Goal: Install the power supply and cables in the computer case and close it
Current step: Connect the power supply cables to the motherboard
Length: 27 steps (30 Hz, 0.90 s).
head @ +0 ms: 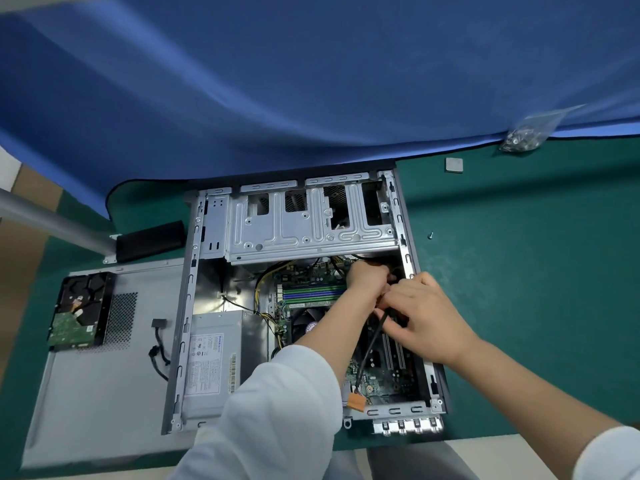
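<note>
A green bench (519, 271) lies in front of you, with a blue cloth (311, 81) draped over its far side. The open computer case (188, 306) rests flat on it, and the power supply (221, 355) already sits in the case's near left corner. Your left hand (369, 278) reaches in over the motherboard (311, 282), its fingers curled around something at the case's right wall; what that grip holds is hidden. Your right hand (426, 317) pinches a black cable (372, 344) that runs down to an orange connector (356, 403). Left of the case lies the side panel (104, 393), carrying a hard drive (81, 310). A loose screw (430, 234), a small grey square (454, 165) and a bag of screws (523, 138) lie to the right.
</note>
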Each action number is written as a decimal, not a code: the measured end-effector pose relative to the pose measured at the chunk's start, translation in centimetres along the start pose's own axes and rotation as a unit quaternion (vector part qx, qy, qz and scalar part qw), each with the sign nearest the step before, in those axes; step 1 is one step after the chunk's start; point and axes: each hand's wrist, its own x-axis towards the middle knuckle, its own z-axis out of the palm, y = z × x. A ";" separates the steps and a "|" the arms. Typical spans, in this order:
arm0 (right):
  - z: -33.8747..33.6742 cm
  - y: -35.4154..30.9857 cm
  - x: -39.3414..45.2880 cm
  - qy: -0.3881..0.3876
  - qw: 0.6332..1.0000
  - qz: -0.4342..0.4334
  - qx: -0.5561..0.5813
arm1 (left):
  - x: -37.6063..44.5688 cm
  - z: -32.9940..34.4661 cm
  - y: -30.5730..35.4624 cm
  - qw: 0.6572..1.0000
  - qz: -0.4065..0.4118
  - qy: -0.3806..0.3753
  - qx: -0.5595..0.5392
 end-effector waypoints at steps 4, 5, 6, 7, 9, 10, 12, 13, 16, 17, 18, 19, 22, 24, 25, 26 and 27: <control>0.0 -0.1 -0.1 0.003 1.000 0.005 0.003 | 0.1 0.0 0.3 0.999 -0.035 0.008 0.024; -0.1 -0.1 -0.1 0.005 1.000 0.006 0.006 | 0.1 0.0 0.5 0.998 -0.056 -0.001 0.007; -0.1 -0.2 -0.1 0.009 1.000 0.005 0.010 | 0.0 0.0 0.7 0.997 -0.075 -0.010 -0.013; -0.2 -0.2 -0.1 0.013 1.000 0.004 0.016 | -0.1 -0.1 0.9 0.996 -0.089 -0.014 -0.026; -0.2 -0.3 -0.1 0.015 1.000 0.001 0.027 | -0.2 -0.1 1.2 0.994 -0.102 -0.015 -0.038; -0.2 -0.3 -0.1 0.013 1.000 0.000 0.027 | -0.3 -0.1 1.4 0.994 -0.102 -0.016 -0.040; -0.2 -0.2 -0.1 0.008 1.000 0.004 0.022 | -0.6 -0.1 1.6 0.994 -0.098 -0.019 -0.041; -0.3 -0.2 -0.1 0.007 1.000 0.004 0.019 | -0.8 -0.2 1.6 0.994 -0.096 -0.027 -0.047; -0.3 -0.3 -0.3 0.010 1.000 0.003 0.013 | -2.2 -1.2 1.5 0.985 -0.086 -0.089 -0.117; -0.3 -0.4 -0.4 0.011 1.000 0.004 0.013 | -2.8 -1.8 1.4 0.980 -0.078 -0.121 -0.136; -0.3 -0.4 -0.5 0.010 1.000 0.003 0.016 | -3.5 -2.7 1.2 0.977 -0.066 -0.150 -0.139; -0.4 -0.4 -0.5 0.014 1.000 0.004 0.021 | -4.2 -3.8 1.0 0.975 -0.052 -0.175 -0.127; -0.8 -0.8 -0.2 0.043 0.997 0.029 0.055 | -6.5 -7.6 0.3 0.973 -0.018 -0.226 -0.053; -1.3 -1.5 0.3 0.039 0.996 0.033 0.079 | -8.1 -10.2 0.0 0.967 0.005 -0.253 0.003; -1.5 -1.9 0.6 0.026 0.996 0.022 0.088 | -9.0 -11.3 -0.1 0.964 0.016 -0.265 0.027; -1.7 -2.3 0.9 0.007 0.995 0.012 0.100 | -9.7 -12.2 -0.1 0.960 0.028 -0.274 0.044; -2.0 -2.6 1.2 -0.014 0.993 0.014 0.118 | -10.4 -12.9 -0.2 0.958 0.041 -0.277 0.056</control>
